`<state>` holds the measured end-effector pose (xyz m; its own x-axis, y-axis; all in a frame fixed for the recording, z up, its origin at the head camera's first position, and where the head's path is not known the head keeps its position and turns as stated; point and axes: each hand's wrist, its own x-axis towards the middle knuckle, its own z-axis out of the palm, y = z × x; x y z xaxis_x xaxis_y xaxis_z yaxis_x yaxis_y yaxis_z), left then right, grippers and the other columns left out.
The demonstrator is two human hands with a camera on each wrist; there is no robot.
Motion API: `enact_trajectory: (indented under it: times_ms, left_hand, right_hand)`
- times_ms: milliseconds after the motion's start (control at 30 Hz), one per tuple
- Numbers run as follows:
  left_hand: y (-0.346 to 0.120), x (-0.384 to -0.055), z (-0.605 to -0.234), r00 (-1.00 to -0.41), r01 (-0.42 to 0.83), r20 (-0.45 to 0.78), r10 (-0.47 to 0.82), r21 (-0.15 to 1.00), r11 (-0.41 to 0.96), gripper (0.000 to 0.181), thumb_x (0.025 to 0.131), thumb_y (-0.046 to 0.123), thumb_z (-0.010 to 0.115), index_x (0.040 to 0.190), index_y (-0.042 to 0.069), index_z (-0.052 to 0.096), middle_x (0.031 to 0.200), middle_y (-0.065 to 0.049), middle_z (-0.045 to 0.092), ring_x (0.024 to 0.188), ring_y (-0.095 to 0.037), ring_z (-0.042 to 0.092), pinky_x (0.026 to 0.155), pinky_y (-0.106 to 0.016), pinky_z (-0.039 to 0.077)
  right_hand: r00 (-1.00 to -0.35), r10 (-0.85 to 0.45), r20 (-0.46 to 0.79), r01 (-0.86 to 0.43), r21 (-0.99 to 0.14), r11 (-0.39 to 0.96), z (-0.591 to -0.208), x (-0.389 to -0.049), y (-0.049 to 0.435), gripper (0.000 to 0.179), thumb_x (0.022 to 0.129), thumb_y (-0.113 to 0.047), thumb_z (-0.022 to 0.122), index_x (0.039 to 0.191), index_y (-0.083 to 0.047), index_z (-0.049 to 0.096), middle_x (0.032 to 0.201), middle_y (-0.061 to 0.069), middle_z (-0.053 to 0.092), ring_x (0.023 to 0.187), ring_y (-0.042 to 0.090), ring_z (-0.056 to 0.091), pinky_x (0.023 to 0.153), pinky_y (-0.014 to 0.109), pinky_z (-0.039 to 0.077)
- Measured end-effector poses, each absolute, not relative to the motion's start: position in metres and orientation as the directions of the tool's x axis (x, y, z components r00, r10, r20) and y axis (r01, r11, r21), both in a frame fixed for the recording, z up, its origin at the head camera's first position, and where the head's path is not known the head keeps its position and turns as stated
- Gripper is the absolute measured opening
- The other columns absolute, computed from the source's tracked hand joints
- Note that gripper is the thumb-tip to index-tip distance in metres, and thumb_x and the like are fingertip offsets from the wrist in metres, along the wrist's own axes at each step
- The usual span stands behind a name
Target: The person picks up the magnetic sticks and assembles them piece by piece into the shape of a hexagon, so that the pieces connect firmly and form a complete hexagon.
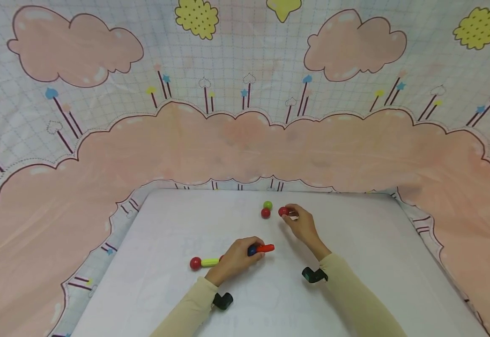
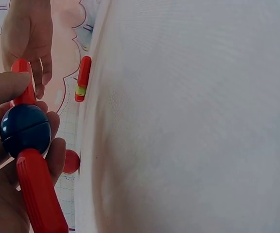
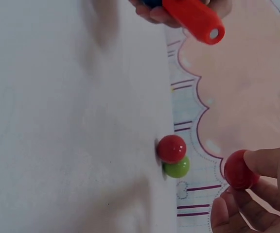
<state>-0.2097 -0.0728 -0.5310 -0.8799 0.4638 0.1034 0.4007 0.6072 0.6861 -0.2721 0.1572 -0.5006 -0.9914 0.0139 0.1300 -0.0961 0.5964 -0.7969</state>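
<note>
My left hand [image 1: 238,257] holds a toy piece made of a dark blue ball [image 2: 26,130] with a red rod [image 2: 42,191] on each of two sides. One red rod end [image 1: 266,248] points toward my right hand. Thumb and fingers of my right hand [image 1: 303,224] pinch a red ball [image 1: 284,211], held above the table in the right wrist view. Close by on the table, another red ball [image 3: 171,149] sits against a green ball [image 3: 177,167].
To the left of my left hand lies a yellow-green rod [image 1: 210,262] with a red ball [image 1: 195,263] at its end, partly hidden by the hand. The white table [image 1: 177,220] meets a patterned cloth [image 1: 228,145] at its far edge.
</note>
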Motion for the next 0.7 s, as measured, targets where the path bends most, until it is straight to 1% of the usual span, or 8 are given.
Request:
enact_trajectory:
  times_ms: [267,467,700]
  left_hand:
    - [-0.072,-0.209,-0.532,-0.886,0.375,0.082,0.456,0.705,0.602,0.028,0.092,0.031,0.069,0.118,0.024,0.064,0.107,0.009,0.067,0.092,-0.009,0.055,0.088,-0.03,0.05]
    - [-0.072,-0.209,-0.531,-0.884,0.39,0.105,0.456,0.703,0.594,0.025,0.092,0.03,0.07,0.116,0.025,0.064,0.101,0.009,0.066,0.089,-0.011,0.055,0.084,-0.031,0.048]
    - [-0.072,-0.211,-0.531,-0.887,0.387,0.103,0.45,0.7,0.601,0.025,0.092,0.03,0.07,0.116,0.025,0.064,0.103,0.009,0.066,0.09,-0.011,0.054,0.085,-0.031,0.048]
  right_hand:
    - [-0.991,-0.014,0.136,-0.119,-0.804,0.582,-0.5,-0.252,0.161,0.039,0.093,-0.018,0.067,0.129,-0.007,0.059,0.121,0.013,0.067,0.111,0.027,0.063,0.091,0.042,0.052]
    - [-0.992,-0.024,0.126,-0.116,-0.799,0.591,-0.499,-0.239,0.164,0.038,0.093,-0.018,0.068,0.128,-0.008,0.06,0.123,0.011,0.066,0.111,0.027,0.062,0.093,0.042,0.053]
    - [-0.993,-0.043,0.107,-0.112,-0.803,0.585,-0.498,-0.229,0.167,0.038,0.092,-0.017,0.069,0.128,-0.009,0.06,0.122,0.011,0.066,0.112,0.027,0.061,0.093,0.043,0.053]
